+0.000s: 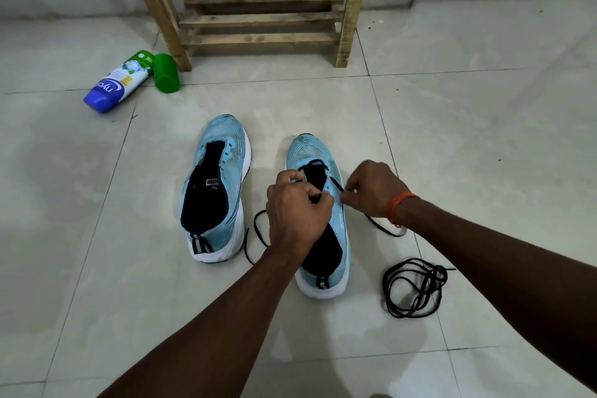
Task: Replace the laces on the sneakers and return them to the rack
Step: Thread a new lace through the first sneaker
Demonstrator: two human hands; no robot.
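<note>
Two light-blue sneakers with white soles stand side by side on the tiled floor, toes pointing away from me. The left sneaker (214,191) has no lace in it. The right sneaker (318,152) has a black lace (384,229) threaded through its front eyelets, with loose ends trailing on both sides. My left hand (297,207) is curled over the tongue and pinches the lace. My right hand (371,189) pinches the other strand at the shoe's right edge. A second black lace (415,286) lies coiled on the floor to the right.
A wooden slatted rack (258,19) stands against the wall straight ahead. To its left on the floor lie a blue and white bottle (118,82) and a green cap (166,73). Bare tiles surround the shoes.
</note>
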